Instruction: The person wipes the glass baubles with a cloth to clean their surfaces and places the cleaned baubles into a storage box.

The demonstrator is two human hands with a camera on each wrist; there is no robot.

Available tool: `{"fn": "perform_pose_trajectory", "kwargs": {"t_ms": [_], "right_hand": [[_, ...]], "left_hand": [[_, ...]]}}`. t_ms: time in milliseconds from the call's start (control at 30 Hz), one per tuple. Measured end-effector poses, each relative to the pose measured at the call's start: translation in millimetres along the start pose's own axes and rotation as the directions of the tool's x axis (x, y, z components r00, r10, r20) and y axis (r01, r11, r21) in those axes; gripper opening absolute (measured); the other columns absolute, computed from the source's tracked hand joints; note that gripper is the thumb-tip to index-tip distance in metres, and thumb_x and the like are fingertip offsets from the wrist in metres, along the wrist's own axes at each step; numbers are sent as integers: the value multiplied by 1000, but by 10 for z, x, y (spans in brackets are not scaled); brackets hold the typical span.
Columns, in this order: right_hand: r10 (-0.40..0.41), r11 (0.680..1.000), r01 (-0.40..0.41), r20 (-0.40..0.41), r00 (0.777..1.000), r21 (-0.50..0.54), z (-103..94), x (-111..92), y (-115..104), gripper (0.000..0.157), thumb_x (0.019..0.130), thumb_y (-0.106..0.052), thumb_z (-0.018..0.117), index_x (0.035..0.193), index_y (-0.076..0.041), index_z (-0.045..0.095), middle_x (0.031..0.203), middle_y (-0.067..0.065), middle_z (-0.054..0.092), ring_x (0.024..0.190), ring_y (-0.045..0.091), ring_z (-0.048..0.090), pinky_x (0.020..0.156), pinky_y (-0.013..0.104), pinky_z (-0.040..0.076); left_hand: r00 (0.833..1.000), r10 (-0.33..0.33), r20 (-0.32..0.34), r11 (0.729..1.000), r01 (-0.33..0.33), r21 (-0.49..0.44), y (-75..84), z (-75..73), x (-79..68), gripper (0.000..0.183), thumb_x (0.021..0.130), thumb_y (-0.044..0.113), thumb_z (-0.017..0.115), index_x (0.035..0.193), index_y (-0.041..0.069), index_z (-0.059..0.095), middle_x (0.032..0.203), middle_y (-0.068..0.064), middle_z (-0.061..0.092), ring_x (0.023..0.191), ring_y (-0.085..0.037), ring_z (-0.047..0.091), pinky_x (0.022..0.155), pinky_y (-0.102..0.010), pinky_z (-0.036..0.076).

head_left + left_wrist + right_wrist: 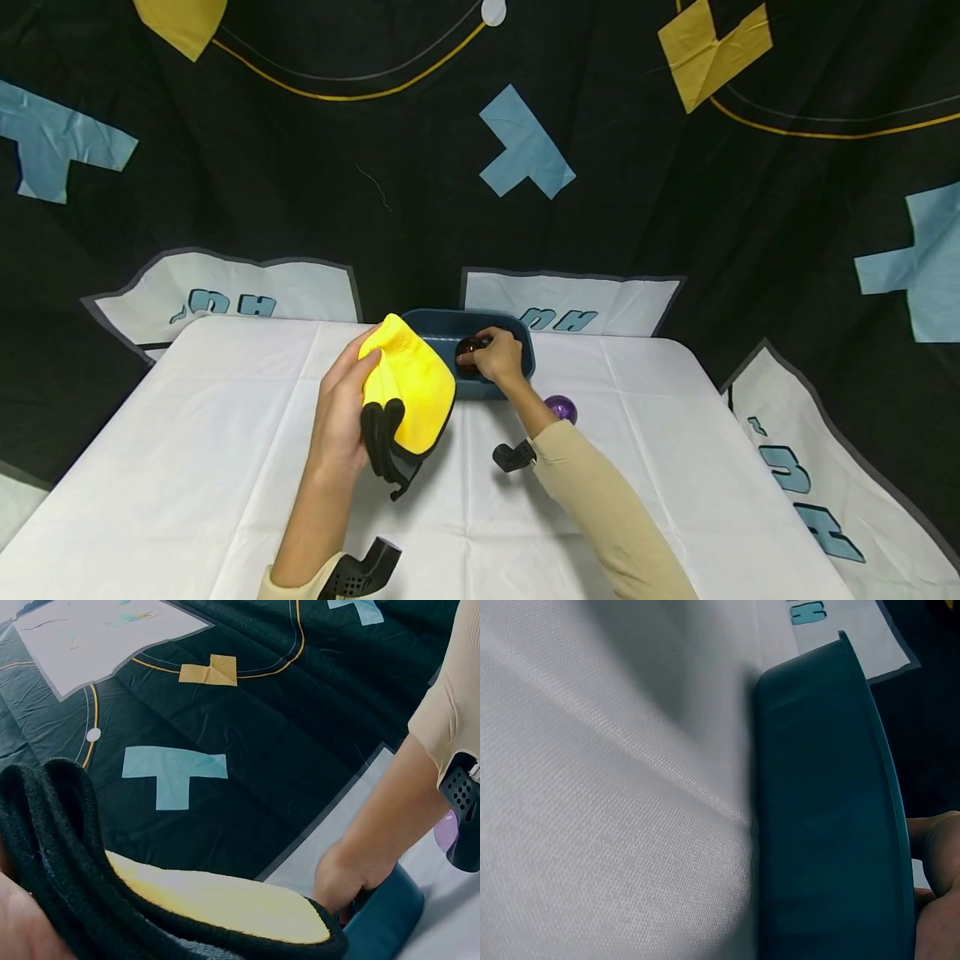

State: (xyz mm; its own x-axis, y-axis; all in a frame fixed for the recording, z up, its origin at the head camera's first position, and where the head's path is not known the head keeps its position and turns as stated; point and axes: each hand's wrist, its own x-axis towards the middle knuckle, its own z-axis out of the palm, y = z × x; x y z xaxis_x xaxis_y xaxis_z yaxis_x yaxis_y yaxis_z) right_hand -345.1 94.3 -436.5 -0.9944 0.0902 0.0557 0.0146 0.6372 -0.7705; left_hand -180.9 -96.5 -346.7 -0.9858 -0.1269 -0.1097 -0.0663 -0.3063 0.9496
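My left hand (341, 408) holds up a folded cloth (411, 385), yellow on one face and dark grey on the other, with the thumb pressed on the yellow side. In the left wrist view the dark folds of the cloth (67, 847) fill the lower left. My right hand (501, 358) reaches into a dark teal bin (431, 320), its fingers round a dark reddish-brown ball (468, 345). The bin's outer side (825, 802) hides most of that hand in the right wrist view. A shiny purple ball (564, 407) lies on the table just right of the bin, partly behind the right forearm.
A white cloth covers the table (187, 467). The bin stands near its far edge. Behind hangs a black sheet (420, 192) with blue and yellow taped shapes. Black wrist cameras (513, 456) stick out from both sleeves above the table.
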Motion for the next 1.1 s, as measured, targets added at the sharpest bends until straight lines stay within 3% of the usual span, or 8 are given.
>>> {"fn": "perform_pose_trajectory", "kwargs": {"t_ms": [433, 800, 967, 1100], "right_hand": [[-29, 1000, 28, -30, 999, -8, 23, -30, 9, 49, 74, -14, 91, 117, -1, 71, 123, 21, 67, 125, 44, 50, 102, 58, 45], [-43, 999, 44, 12, 999, -27, -24, -35, -29, 51, 74, -10, 89, 120, -1, 70, 116, 21, 71, 121, 42, 55, 100, 57, 49], [-36, 999, 36, -25, 999, -25, -16, -45, -15, 49, 76, -12, 89, 121, -3, 71, 108, 19, 73, 114, 38, 59, 97, 53, 51], [-78, 997, 78, -79, 994, -3, -32, -52, -11, 49, 75, -12, 89, 120, -2, 71, 104, 19, 73, 107, 36, 62, 94, 52, 52]], "left_hand": [[1000, -2, 5, 1000, 2, -26, -1, -8, -7, 43, 106, 35, 48, 149, 31, 48, 145, 1, 45, 127, -23, 48, 99, -27, 54], [1000, 3, 28, 999, -2, -46, 8, 19, -1, 41, 108, 30, 44, 149, 27, 48, 145, 0, 46, 128, -23, 46, 98, -26, 54], [999, 8, 33, 999, -6, -50, 11, 19, -10, 41, 108, 30, 44, 148, 27, 48, 144, 0, 46, 127, -23, 47, 97, -27, 55], [999, 18, 30, 998, -16, -52, 12, 13, -15, 40, 108, 30, 44, 148, 27, 49, 144, 0, 46, 127, -23, 47, 97, -27, 55]]}}
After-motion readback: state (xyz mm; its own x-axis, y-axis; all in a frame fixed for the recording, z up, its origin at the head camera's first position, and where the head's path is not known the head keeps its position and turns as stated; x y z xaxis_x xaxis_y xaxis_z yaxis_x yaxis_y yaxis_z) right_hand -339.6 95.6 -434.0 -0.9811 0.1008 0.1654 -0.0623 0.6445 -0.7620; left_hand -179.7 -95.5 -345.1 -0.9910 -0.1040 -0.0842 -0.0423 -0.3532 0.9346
